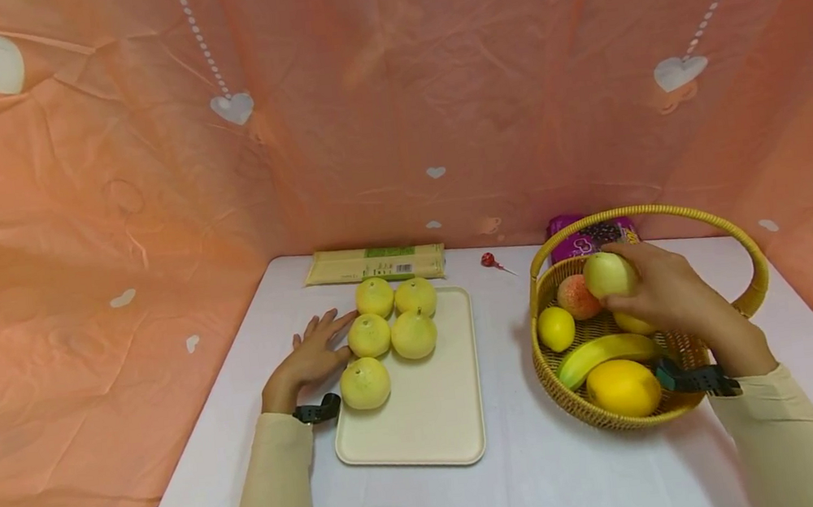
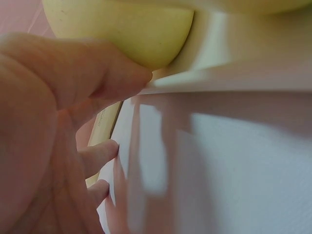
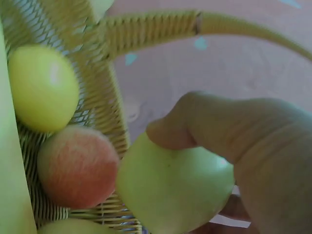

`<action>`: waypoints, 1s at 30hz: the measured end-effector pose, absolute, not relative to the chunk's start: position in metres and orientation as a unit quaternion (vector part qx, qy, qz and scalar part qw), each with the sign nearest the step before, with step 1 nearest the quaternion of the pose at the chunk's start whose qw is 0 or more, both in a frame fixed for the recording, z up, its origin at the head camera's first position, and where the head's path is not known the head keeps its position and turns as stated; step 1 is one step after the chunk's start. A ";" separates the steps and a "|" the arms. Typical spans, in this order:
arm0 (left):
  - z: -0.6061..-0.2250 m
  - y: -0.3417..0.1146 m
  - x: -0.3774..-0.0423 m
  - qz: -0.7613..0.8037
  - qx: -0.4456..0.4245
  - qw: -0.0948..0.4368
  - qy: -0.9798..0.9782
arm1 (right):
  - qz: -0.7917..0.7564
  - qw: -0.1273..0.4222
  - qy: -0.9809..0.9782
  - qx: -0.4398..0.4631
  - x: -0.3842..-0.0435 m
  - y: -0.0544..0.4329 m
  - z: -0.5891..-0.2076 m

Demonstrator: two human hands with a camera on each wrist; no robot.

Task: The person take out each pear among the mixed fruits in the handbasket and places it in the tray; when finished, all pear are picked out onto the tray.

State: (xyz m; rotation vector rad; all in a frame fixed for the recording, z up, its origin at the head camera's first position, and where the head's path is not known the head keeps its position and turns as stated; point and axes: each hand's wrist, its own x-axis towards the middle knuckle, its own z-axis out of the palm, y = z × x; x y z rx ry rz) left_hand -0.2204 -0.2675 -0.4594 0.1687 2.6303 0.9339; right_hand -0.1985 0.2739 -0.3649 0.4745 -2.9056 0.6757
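right hand point(image 1: 667, 285) pinching a round pale-green fruit point(image 1: 610, 275), no clear long axis, at far side of basket point(image 1: 556, 390); tray point(image 1: 437, 414) lies well leftward, just beside left hand point(image 1: 315, 352), fingers spread.

Left grip point(image 1: 313, 356) with fingers point(image 2: 97, 158) spread, right grip point(image 1: 662, 282) curled, thumb point(image 3: 209, 119) bent, forearms point(image 1: 275, 486) well apart

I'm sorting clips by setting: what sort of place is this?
Probably a staged tabletop set-up: an orange heart-patterned sheet hangs behind a white table bearing a wicker basket of fruit.
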 end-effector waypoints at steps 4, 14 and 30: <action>-0.459 -0.268 -0.220 0.336 0.059 0.171 0.924 | 0.259 0.087 -0.950 0.153 -0.176 0.271 -0.363; -0.460 -0.271 -0.217 0.331 0.059 0.168 0.927 | 0.401 0.116 -0.892 0.172 -0.135 0.253 -0.362; -0.461 -0.270 -0.220 0.332 0.063 0.168 0.926 | 0.485 0.102 -0.823 0.278 -0.130 0.194 -0.359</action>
